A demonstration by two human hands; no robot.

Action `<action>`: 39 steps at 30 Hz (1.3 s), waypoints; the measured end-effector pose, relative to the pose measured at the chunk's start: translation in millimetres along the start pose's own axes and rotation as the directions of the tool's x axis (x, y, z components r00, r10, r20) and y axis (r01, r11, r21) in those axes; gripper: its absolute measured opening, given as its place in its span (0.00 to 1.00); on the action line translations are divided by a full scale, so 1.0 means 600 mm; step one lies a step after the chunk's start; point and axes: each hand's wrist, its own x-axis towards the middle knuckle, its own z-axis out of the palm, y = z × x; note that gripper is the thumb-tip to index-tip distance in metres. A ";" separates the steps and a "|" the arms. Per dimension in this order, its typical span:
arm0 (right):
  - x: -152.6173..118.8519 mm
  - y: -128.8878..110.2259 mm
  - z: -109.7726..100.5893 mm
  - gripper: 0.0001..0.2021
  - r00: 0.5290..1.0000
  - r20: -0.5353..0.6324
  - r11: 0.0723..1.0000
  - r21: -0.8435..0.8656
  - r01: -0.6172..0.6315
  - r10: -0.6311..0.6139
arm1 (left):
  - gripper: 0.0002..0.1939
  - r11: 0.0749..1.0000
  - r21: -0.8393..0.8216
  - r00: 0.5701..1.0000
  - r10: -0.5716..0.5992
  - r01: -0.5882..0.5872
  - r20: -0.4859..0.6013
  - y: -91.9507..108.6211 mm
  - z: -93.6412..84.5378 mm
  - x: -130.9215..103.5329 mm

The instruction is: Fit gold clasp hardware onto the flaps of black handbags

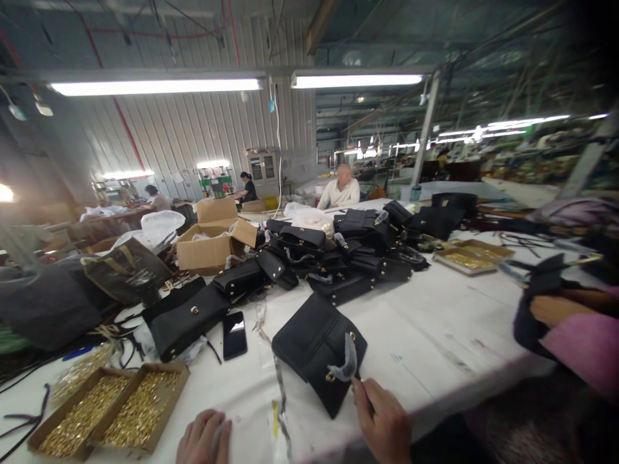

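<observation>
A black handbag [309, 335] lies flat on the white tabletop in front of me, with gold fittings and a short handle [349, 361] wrapped in clear plastic. At the bag's near right corner, my right hand [384, 419] is closed with thumb and finger pinched on a slim dark thing. Whether that is a tool or part of the bag, I cannot tell. My left hand [204, 438] rests low at the table's near edge, fingers curled together. Something greyish shows between its thumb and forefinger, too little to name. Small gold hardware pieces fill two cardboard trays [181, 380] left of it.
More black bags [300, 241] are heaped mid-table, beside an open cardboard box [198, 251]. A phone [235, 335] lies left of my bag. At right, a co-worker's pink-sleeved arm [583, 345] holds a dark piece near another hardware tray [471, 258]. Someone sits across [341, 190].
</observation>
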 end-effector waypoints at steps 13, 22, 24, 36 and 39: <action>-0.025 0.039 0.025 0.21 0.993 0.028 0.987 0.108 -0.119 0.116 | 0.08 0.998 -0.019 0.992 -0.064 0.067 0.112 0.035 -0.033 0.010; 0.028 -0.005 -0.036 0.21 0.907 0.218 0.856 0.310 -0.413 0.359 | 0.12 0.991 -0.084 0.981 -0.090 0.106 0.171 0.046 -0.047 0.011; 0.046 0.002 -0.055 0.22 0.902 0.205 0.869 0.255 -0.424 0.380 | 0.14 0.992 -0.089 0.982 -0.067 0.084 0.178 0.037 -0.043 0.008; 0.134 0.027 -0.037 0.31 0.681 0.489 0.764 0.047 -0.644 0.544 | 0.16 0.997 -0.051 0.986 -0.048 0.057 0.157 0.050 -0.054 0.019; 0.130 0.029 -0.025 0.32 0.535 0.569 0.472 0.270 -0.839 0.624 | 0.14 0.994 -0.053 0.984 -0.082 0.091 0.157 0.055 -0.058 0.022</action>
